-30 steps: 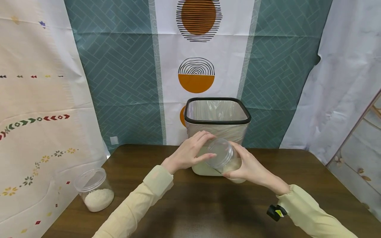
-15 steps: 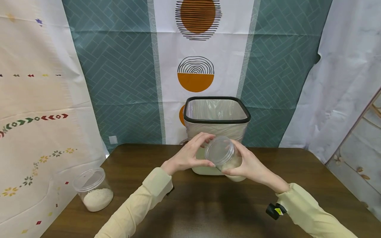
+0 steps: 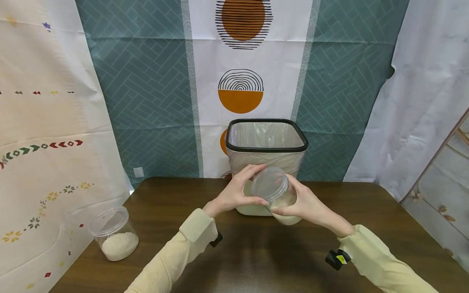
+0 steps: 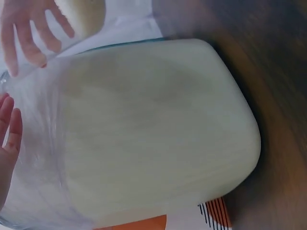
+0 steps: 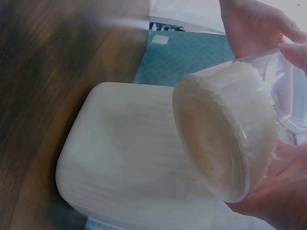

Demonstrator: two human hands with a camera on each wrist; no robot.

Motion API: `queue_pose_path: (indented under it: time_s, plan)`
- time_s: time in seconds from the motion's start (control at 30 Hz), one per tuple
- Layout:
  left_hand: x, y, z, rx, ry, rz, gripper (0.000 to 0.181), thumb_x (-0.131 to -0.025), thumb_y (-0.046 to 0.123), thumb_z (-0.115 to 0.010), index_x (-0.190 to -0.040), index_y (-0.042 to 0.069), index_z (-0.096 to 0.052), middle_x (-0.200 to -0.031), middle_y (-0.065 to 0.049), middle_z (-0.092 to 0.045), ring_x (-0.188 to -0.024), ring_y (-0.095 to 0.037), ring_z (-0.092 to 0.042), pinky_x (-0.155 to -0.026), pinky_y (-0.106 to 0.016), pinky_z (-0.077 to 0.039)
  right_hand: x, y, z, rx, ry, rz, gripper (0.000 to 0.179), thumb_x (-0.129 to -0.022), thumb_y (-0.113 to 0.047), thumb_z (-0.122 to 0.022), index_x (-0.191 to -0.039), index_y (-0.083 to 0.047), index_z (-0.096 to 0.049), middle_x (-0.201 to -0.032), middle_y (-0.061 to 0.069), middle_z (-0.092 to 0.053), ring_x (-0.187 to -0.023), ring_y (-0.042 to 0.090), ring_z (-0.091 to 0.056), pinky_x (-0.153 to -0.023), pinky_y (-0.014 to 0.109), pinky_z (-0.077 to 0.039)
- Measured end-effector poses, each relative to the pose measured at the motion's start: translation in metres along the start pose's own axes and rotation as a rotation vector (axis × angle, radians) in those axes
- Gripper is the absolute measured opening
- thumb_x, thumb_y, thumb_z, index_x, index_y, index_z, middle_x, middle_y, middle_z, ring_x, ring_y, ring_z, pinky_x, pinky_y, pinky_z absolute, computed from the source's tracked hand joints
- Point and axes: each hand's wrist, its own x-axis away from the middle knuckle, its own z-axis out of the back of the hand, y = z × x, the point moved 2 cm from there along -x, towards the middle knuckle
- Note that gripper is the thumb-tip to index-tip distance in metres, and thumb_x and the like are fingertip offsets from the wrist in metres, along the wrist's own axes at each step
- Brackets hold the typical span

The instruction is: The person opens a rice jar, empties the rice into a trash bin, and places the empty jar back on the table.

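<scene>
A clear plastic jar [image 3: 286,205], with white rice-like grains in its bottom, is held tilted above the table by my right hand [image 3: 307,203]. Its round clear lid [image 3: 269,184] faces toward me and to the left. My left hand [image 3: 236,193] curves its thumb and fingers around the lid's edge. In the right wrist view the grains [image 5: 254,105] show through the jar's wall, with my left hand [image 5: 259,28] above and my right hand [image 5: 278,191] below. In the left wrist view, fingers of my right hand [image 4: 29,33] show behind the clear jar.
A second lidded jar [image 3: 119,244] of white grains stands at the table's left edge. Behind my hands is a pale bin [image 3: 256,160] with a black rim and clear liner. The brown wooden table [image 3: 242,260] extends below; patterned cloths [image 3: 146,81] hang behind.
My left hand has come in closer around the lid, its fingers more curved. The jar has shifted slightly left in the right hand's hold, and the lid faces me more.
</scene>
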Motion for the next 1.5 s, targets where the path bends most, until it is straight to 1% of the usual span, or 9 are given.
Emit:
queue_pose_path:
  time_s: [0.2, 0.43, 0.63, 0.73, 0.97, 1.03, 1.17, 1.4, 1.5]
  plan:
    - [0.000, 0.001, -0.001, 0.018, 0.021, 0.074, 0.068, -0.065, 0.001, -0.079, -0.123, -0.010, -0.045, -0.114, -0.020, -0.049, -0.102, -0.029, -0.047, -0.086, -0.035, -0.039, 0.001, 0.000, 0.000, -0.004, -0.024, -0.021, 0.077, -0.066, -0.027, -0.081, -0.128, -0.008, -0.041, -0.111, 0.003, -0.053, -0.097, 0.021, -0.051, -0.078, 0.043, -0.042]
    - [-0.005, 0.008, 0.002, -0.019, 0.071, 0.055, 0.064, -0.064, 0.003, -0.079, -0.119, -0.009, -0.049, -0.111, -0.018, -0.051, -0.096, -0.026, -0.047, -0.081, -0.032, -0.040, -0.003, -0.001, 0.004, -0.124, -0.049, -0.003, 0.075, -0.065, -0.021, -0.083, -0.128, -0.010, -0.043, -0.114, 0.003, -0.053, -0.104, 0.020, -0.048, -0.085, 0.045, -0.037]
    - [-0.007, 0.009, 0.003, -0.023, 0.071, 0.065, 0.064, -0.063, 0.004, -0.079, -0.118, -0.009, -0.049, -0.110, -0.018, -0.051, -0.096, -0.026, -0.047, -0.081, -0.031, -0.041, -0.005, 0.002, 0.006, -0.126, -0.079, 0.025, 0.084, -0.061, -0.020, -0.085, -0.130, -0.010, -0.039, -0.117, 0.003, -0.050, -0.107, 0.020, -0.045, -0.086, 0.043, -0.035]
    - [-0.006, 0.005, 0.003, 0.000, 0.066, 0.083, 0.064, -0.065, 0.005, -0.079, -0.119, -0.008, -0.049, -0.112, -0.017, -0.051, -0.098, -0.024, -0.048, -0.082, -0.031, -0.041, -0.005, 0.001, 0.006, -0.126, -0.088, 0.035, 0.083, -0.061, -0.022, -0.085, -0.130, -0.011, -0.040, -0.117, 0.001, -0.050, -0.107, 0.019, -0.045, -0.085, 0.042, -0.036]
    - [0.000, -0.031, -0.004, 0.028, 0.066, 0.158, 0.068, -0.066, 0.011, -0.081, -0.126, 0.006, -0.049, -0.118, -0.002, -0.050, -0.103, -0.013, -0.046, -0.084, -0.031, -0.041, -0.005, 0.001, 0.007, -0.074, -0.077, 0.028, 0.080, -0.065, -0.025, -0.082, -0.130, -0.012, -0.039, -0.117, 0.001, -0.051, -0.104, 0.019, -0.047, -0.082, 0.043, -0.039]
    - [0.001, -0.035, -0.005, 0.045, 0.066, 0.164, 0.068, -0.067, 0.013, -0.080, -0.127, 0.008, -0.049, -0.118, 0.001, -0.050, -0.103, -0.012, -0.046, -0.084, -0.031, -0.041, -0.006, 0.001, 0.007, -0.061, -0.077, 0.026, 0.080, -0.066, -0.025, -0.082, -0.131, -0.011, -0.038, -0.117, 0.002, -0.051, -0.104, 0.019, -0.047, -0.082, 0.042, -0.040]
    - [0.001, -0.037, -0.005, 0.076, 0.071, 0.160, 0.066, -0.069, 0.019, -0.079, -0.127, 0.009, -0.049, -0.116, 0.002, -0.050, -0.103, -0.013, -0.046, -0.084, -0.032, -0.042, -0.006, 0.001, 0.007, -0.043, -0.071, 0.022, 0.081, -0.065, -0.023, -0.083, -0.131, -0.010, -0.038, -0.117, 0.002, -0.051, -0.103, 0.019, -0.048, -0.082, 0.041, -0.040]
    - [0.000, -0.037, -0.006, 0.081, 0.095, 0.170, 0.072, -0.071, 0.051, -0.070, -0.126, 0.010, -0.051, -0.111, 0.004, -0.051, -0.099, -0.013, -0.047, -0.083, -0.032, -0.042, -0.006, 0.001, 0.006, -0.060, -0.059, 0.000, 0.081, -0.065, -0.018, -0.082, -0.131, -0.008, -0.037, -0.118, 0.006, -0.050, -0.103, 0.022, -0.048, -0.081, 0.042, -0.041]
    - [-0.001, -0.037, -0.006, 0.084, 0.111, 0.169, 0.075, -0.070, 0.056, -0.068, -0.126, 0.009, -0.051, -0.111, 0.003, -0.052, -0.098, -0.014, -0.047, -0.082, -0.033, -0.042, -0.007, 0.000, 0.007, -0.051, -0.049, -0.016, 0.078, -0.066, -0.021, -0.082, -0.130, -0.010, -0.039, -0.116, 0.004, -0.051, -0.102, 0.020, -0.048, -0.080, 0.041, -0.041]
